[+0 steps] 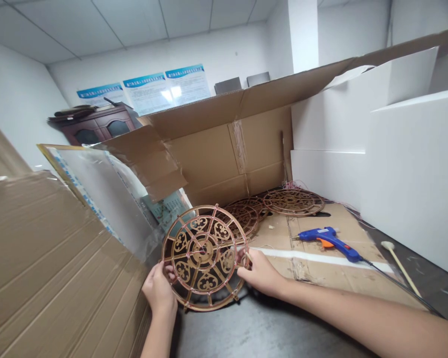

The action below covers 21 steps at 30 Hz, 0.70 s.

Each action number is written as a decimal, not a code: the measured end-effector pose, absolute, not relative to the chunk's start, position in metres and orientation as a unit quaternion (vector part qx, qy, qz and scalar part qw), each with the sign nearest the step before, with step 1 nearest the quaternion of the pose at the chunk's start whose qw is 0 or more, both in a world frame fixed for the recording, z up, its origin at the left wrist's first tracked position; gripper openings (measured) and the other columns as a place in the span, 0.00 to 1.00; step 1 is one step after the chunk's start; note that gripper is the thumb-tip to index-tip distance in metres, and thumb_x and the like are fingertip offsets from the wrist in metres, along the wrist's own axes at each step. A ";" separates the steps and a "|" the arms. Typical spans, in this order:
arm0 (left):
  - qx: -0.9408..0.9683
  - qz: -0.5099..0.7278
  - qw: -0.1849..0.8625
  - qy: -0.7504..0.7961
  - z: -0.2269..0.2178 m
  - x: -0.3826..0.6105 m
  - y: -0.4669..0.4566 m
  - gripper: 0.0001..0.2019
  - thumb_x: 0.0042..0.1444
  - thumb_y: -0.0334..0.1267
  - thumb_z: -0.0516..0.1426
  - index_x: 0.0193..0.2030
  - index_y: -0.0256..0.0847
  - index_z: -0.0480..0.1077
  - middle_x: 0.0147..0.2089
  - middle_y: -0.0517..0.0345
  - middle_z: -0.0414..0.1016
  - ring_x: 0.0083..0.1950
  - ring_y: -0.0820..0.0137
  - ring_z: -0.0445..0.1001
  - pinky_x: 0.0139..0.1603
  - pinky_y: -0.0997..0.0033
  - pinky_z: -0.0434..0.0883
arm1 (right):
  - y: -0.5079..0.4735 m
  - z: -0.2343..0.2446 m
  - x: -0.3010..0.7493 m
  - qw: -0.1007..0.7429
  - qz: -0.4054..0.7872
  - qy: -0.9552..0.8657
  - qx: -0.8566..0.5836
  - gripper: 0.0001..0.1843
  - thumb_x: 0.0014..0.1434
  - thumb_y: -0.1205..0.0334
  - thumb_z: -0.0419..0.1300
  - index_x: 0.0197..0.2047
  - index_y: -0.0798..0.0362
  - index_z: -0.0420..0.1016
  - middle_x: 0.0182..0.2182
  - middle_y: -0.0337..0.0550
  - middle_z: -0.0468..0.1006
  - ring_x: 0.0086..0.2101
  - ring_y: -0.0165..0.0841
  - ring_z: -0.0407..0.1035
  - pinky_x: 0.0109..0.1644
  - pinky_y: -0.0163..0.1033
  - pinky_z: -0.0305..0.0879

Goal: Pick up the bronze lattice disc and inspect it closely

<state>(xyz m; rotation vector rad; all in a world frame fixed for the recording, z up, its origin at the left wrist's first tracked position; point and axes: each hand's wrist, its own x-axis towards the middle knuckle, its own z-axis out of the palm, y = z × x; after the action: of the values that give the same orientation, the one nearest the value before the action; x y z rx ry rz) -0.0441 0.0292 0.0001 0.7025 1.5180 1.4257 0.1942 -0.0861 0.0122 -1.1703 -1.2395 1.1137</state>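
A round bronze-coloured openwork disc with scroll patterns and thin wire around its spokes stands tilted upright in front of me. My left hand grips its lower left rim. My right hand pinches its right rim. Behind it, more discs of the same kind lie flat on cardboard, and another one lies further right.
A blue glue gun with an orange trigger lies on flattened cardboard, its cord trailing right. A thin stick rests nearby. White foam boards stand at right, stacked cardboard at left, a plastic-wrapped framed board leans beside it.
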 end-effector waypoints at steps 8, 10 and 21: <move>0.252 0.588 0.450 0.623 0.006 -0.040 0.028 0.15 0.65 0.45 0.58 0.31 0.36 0.68 0.24 0.67 0.66 0.21 0.81 0.61 0.20 0.80 0.59 | -0.085 0.005 0.194 0.507 0.454 -0.515 -0.522 0.09 0.50 0.70 0.56 0.36 0.56 0.74 0.29 0.37 0.76 0.29 0.30 0.65 0.33 0.32 0.61; 0.252 0.588 0.451 0.622 0.007 -0.040 0.027 0.14 0.64 0.42 0.59 0.31 0.35 0.68 0.24 0.67 0.66 0.21 0.81 0.61 0.20 0.80 0.59 | -0.086 0.005 0.194 0.505 0.452 -0.519 -0.521 0.10 0.50 0.70 0.56 0.36 0.56 0.74 0.29 0.37 0.76 0.29 0.29 0.64 0.32 0.31 0.60; 0.278 0.597 0.453 0.601 0.009 -0.042 0.024 0.12 0.64 0.38 0.60 0.30 0.34 0.69 0.24 0.68 0.65 0.21 0.82 0.59 0.19 0.82 0.58 | -0.086 0.009 0.193 0.526 0.460 -0.525 -0.486 0.12 0.54 0.71 0.56 0.40 0.57 0.78 0.31 0.38 0.78 0.31 0.31 0.67 0.36 0.33 0.62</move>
<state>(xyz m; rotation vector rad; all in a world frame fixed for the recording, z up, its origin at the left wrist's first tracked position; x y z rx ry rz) -0.0418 0.0244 0.0086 0.6859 1.4839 1.4743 0.1935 -0.0858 0.0092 -1.1629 -1.2565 1.0999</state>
